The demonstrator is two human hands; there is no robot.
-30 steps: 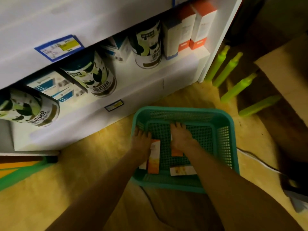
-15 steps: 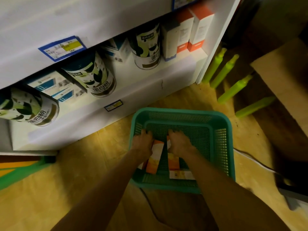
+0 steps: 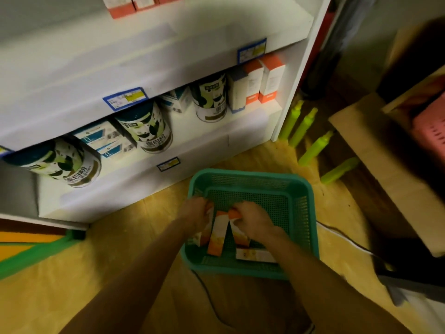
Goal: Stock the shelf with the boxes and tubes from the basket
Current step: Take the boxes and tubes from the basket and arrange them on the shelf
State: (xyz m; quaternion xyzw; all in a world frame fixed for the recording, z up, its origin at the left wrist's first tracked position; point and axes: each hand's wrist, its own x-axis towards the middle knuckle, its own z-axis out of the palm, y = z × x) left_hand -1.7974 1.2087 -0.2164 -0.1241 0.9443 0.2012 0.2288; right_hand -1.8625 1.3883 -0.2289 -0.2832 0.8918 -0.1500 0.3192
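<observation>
On the far left, the lower shelf (image 3: 216,131) already carries round tins (image 3: 147,127) and small blue-and-white cartons, with a pair of orange-and-white cartons (image 3: 263,80) standing upright at its right end, so the new stock probably belongs beside goods of its own kind. Below it, on the wooden floor, sits the green basket (image 3: 298,208), and both hands are down inside it. The left hand (image 3: 196,214) is curled around the top end of an orange-and-white box (image 3: 203,231) at the basket's left side, fingers wrapped and closed on it. Just right of that, a second long box (image 3: 218,235) stands tilted between the two hands, and I cannot tell which hand, if either, bears its weight. The right hand (image 3: 252,220) is closed on the upper end of a third box (image 3: 239,233), pinching it near the orange cap. A fourth box (image 3: 255,254) lies flat on the basket floor near the front wall, untouched. These look like thin cardboard cartons, light and fairly stiff along their length but easily dented at the corners (a hard squeeze across the broad faces would likely crush them). The printed card may be a little slick, so a grip across the narrow sides, near the middle and not the flap end, should carry them most safely.
</observation>
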